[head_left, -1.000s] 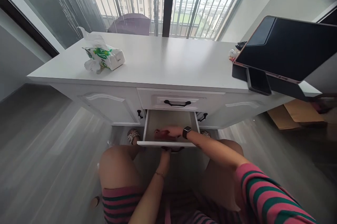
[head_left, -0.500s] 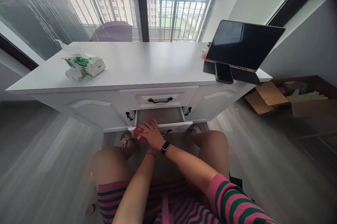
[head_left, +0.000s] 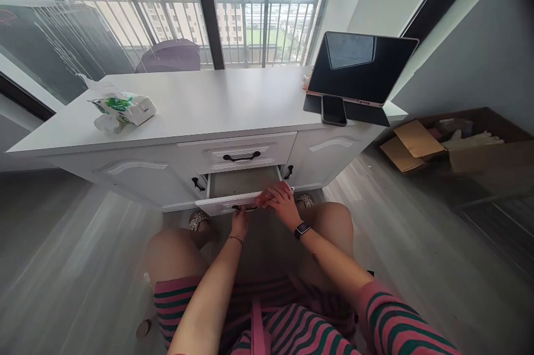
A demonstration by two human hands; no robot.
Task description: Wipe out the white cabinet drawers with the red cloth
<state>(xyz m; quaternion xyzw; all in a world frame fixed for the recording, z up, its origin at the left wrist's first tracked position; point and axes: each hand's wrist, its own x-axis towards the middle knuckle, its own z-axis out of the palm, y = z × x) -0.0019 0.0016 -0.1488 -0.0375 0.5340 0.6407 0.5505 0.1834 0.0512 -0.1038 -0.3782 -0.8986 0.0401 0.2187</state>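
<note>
The lower drawer of the white cabinet is pulled out, and nothing is seen on the visible part of its bottom. My left hand has its fingers closed around the black handle on the drawer front. My right hand, wearing a black watch, presses a reddish-pink cloth onto the right end of the drawer front's top edge. Its fingers are bent over the cloth and hide part of it.
On the cabinet top are a tissue pack, a tablet on a dark stand, and a phone. Above the lower drawer is a closed drawer. An open cardboard box stands on the floor at right.
My right hand has moved with the cloth from the left end of the drawer front to the right end. My left hand now shows at the handle, clear of the right wrist.
</note>
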